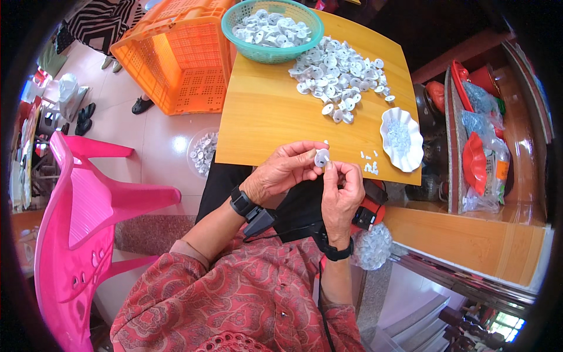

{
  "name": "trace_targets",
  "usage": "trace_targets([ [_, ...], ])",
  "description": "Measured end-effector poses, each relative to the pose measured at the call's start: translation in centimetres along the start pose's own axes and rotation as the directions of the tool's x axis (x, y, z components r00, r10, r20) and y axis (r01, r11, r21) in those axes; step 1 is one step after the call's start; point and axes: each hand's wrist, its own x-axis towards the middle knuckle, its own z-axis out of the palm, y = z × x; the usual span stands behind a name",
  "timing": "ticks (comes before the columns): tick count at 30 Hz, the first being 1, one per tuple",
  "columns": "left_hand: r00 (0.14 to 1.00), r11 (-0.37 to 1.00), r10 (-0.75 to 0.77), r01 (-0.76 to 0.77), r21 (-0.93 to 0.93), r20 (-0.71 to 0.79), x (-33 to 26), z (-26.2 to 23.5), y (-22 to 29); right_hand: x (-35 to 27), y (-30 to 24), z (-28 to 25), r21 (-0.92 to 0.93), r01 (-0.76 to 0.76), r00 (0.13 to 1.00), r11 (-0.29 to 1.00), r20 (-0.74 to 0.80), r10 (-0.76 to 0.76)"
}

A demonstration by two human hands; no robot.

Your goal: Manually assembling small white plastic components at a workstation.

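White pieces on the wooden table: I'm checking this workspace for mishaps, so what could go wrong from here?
The tiny white pieces lie loose near the edge of the wooden table, so the right hand might brush them off. The round white piece pinched by the left hand is small and could slip and fall.

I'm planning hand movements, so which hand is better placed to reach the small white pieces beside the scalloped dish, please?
Probably the right hand: it is nearer the small white pieces, while the left hand, farther off, grips the white disc.
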Motion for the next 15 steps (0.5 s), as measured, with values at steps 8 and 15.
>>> trace_targets([
  [8,1.000,0.997,0.018,-0.017,0.071,-0.007,-0.26,0.12,0.23,0.07,-0.17,0.02,-0.025,0.012,0.999,1.000,0.030,-0.011],
  [15,0.999,0.982,0.026,-0.017,0.191,-0.046,-0.53,0.19,0.58,0.28,-0.46,-0.24,-0.024,0.029,0.996,0.999,0.085,-0.027],
])
